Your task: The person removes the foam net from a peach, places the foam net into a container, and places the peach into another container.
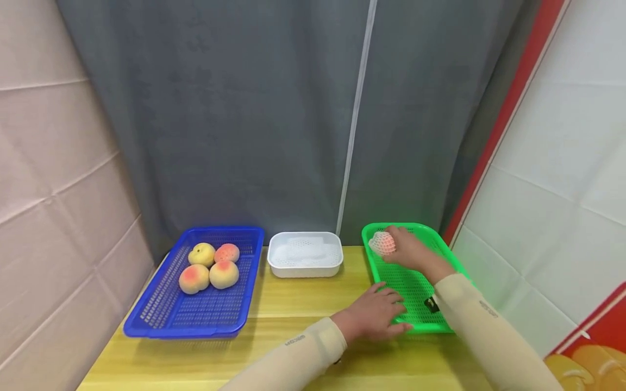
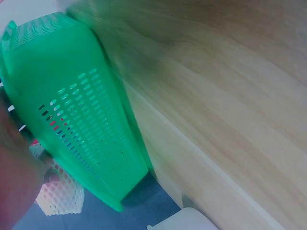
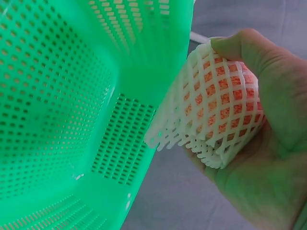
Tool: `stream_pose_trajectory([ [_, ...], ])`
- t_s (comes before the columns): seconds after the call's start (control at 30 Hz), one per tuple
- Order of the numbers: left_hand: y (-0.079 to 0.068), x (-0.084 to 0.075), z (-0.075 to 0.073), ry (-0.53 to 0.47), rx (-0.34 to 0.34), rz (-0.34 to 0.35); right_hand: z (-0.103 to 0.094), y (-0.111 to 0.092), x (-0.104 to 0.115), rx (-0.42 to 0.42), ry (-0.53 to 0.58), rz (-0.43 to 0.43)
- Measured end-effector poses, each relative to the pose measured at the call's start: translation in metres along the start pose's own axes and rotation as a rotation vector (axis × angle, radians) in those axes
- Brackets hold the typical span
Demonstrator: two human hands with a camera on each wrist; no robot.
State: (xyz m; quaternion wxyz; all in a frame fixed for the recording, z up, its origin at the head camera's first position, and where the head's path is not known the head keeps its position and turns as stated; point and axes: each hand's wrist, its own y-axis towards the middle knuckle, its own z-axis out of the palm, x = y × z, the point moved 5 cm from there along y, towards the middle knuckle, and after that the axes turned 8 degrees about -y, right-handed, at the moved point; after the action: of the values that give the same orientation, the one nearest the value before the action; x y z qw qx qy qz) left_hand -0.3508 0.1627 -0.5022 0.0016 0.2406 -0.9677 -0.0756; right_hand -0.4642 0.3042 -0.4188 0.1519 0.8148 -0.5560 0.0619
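Observation:
My right hand (image 1: 411, 251) grips a peach (image 3: 223, 103) wrapped in a white foam net (image 1: 382, 243), over the far end of the green basket (image 1: 403, 293). In the right wrist view, the thumb lies along the top of the net, and its frayed open end points toward the basket. My left hand (image 1: 374, 314) is at the near left rim of the green basket, fingers spread and holding nothing. In the left wrist view, the basket's slotted side wall (image 2: 81, 110) stands close, with the foam net (image 2: 62, 194) showing beyond its rim.
A blue basket (image 1: 205, 320) on the left holds several peaches (image 1: 224, 274). Between the baskets stands a white container (image 1: 305, 271). A small black item (image 1: 432, 304) shows in the green basket beside the right sleeve. A grey curtain (image 1: 220, 119) hangs behind the wooden table (image 1: 288, 304).

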Motion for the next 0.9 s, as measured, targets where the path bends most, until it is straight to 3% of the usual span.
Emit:
stream_pose_trajectory([
  [0.13,-0.01,0.007,-0.009,-0.045,-0.056,-0.022,0.003,-0.005,0.011,-0.014,0.011,-0.031],
  [0.27,-0.028,0.021,-0.025,-0.148,-0.13,-0.071,0.001,-0.01,0.024,-0.032,0.05,-0.054],
  [0.43,-0.062,0.047,-0.047,-0.256,-0.239,-0.127,0.0,-0.017,0.042,-0.049,0.089,-0.069],
  [0.67,-0.116,0.084,-0.073,-0.362,-0.32,-0.279,0.006,-0.024,0.07,-0.045,0.137,-0.12],
  [0.9,-0.149,0.103,-0.087,-0.457,-0.405,-0.366,0.016,-0.026,0.095,-0.035,0.14,-0.16],
])
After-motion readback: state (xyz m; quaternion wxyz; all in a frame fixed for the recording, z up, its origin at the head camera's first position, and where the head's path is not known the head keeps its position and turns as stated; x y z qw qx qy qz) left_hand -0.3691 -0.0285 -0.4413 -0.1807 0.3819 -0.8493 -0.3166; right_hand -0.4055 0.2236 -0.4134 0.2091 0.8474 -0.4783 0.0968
